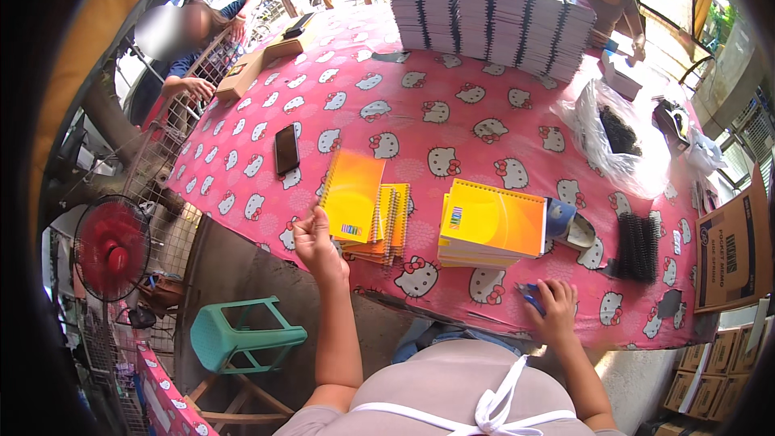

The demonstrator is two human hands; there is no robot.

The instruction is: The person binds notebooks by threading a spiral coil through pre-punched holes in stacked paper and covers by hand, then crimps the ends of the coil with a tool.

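A yellow spiral notebook (353,186) is pinched at its lower left corner by my left hand (320,247). It lies over the left part of a stack of yellow spiral notebooks (395,226). Right of that stack stands another pile of yellow notebooks (494,214), its top one with a coil along the far edge. My right hand (557,312) rests at the table's near edge, closed around a small blue-handled tool (529,299) whose working end I cannot make out.
Black coils (638,249) stand on the pink table (420,169) at right, beside a cardboard box (733,250). A plastic bag (617,133) holds more coils. Tall stacks (484,20) rise behind. A phone (286,150) lies left. Two people sit at the far sides. A green stool (242,331) stands below.
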